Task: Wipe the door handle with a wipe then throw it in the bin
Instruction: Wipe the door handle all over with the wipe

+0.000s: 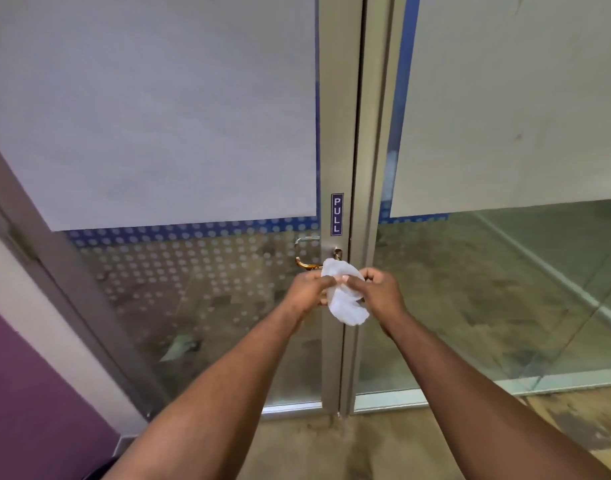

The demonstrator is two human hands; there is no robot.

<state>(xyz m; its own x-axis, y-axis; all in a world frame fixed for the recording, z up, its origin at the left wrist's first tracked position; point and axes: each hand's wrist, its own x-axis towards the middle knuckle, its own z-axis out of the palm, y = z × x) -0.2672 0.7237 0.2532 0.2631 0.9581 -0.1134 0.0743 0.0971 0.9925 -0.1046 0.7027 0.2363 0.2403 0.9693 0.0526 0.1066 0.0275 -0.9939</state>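
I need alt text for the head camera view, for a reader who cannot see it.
Two bare hands, left hand and right hand, hold a crumpled white wipe before a glass door's brass handle. A PULL sign sits above on the metal frame.

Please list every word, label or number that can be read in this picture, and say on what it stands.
"PULL": white letters stacked top to bottom on a small dark sticker, stuck on the metal door frame just above the door handle.

No other text, brand or number is visible; the wipe held by both hands bears no print.
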